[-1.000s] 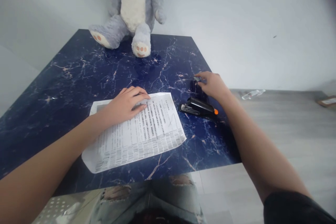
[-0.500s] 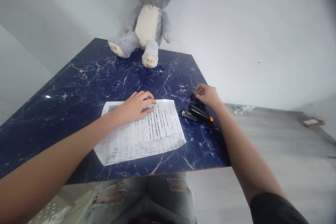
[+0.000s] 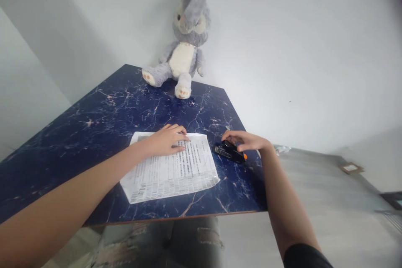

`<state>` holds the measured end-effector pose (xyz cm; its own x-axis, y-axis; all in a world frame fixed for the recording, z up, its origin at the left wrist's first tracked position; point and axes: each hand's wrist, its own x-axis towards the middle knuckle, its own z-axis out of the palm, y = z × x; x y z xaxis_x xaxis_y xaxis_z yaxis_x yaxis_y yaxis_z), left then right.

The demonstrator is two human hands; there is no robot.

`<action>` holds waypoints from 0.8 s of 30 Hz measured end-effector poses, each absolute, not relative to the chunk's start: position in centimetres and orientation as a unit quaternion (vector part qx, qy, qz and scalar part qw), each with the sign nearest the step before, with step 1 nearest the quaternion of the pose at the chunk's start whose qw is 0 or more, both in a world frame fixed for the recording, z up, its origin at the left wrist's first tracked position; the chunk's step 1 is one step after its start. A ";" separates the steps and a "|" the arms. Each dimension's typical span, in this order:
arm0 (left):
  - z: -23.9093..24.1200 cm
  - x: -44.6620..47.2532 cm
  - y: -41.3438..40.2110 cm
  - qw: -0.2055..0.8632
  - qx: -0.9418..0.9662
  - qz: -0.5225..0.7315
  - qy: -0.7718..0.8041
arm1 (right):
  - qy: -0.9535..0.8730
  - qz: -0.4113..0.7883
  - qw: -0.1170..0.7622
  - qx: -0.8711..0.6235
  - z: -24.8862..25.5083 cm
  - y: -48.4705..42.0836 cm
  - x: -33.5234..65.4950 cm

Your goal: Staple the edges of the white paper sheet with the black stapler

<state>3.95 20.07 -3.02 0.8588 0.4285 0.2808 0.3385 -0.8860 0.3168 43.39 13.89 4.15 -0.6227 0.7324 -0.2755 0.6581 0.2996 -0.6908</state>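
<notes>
My left hand lies flat on a printed sheet of paper, fingers spread near its top edge. The sheet lies on the dark blue marbled table and its edges curl a little. Right of the paper is a black stapler with an orange end, lying on the table. My right hand reaches over the stapler from the right, its fingers curved along the far side and the thumb on the near side. Part of the stapler is hidden under that hand.
A grey plush rabbit sits at the table's far end against the white wall. The table's front edge runs just above my legs in ripped jeans. On the floor to the right lies a small brown item.
My right hand has moved from beyond the stapler, fingertips pinched, onto the stapler. The left hand stays on the paper. The view has tilted up, showing the rabbit's whole head.
</notes>
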 end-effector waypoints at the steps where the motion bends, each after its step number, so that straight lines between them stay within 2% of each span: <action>1: -2.9 3.8 20.1 0.136 0.957 0.163 0.197 | -0.793 0.444 0.023 -0.416 4.1 13.8 43.9; 7: -3.1 3.9 20.4 0.151 0.957 0.122 0.215 | -0.746 0.574 0.044 -0.334 2.0 14.3 46.9; 16: -3.7 4.3 20.5 0.172 0.946 0.122 0.245 | -0.720 0.602 0.029 -0.344 1.6 14.6 47.3; 19: -4.0 4.3 20.5 0.163 0.951 0.114 0.236 | -0.729 0.580 0.021 -0.364 1.9 14.5 46.2; 24: -4.5 4.3 20.6 0.139 0.958 0.116 0.224 | -0.799 0.453 0.015 -0.395 3.0 14.3 42.9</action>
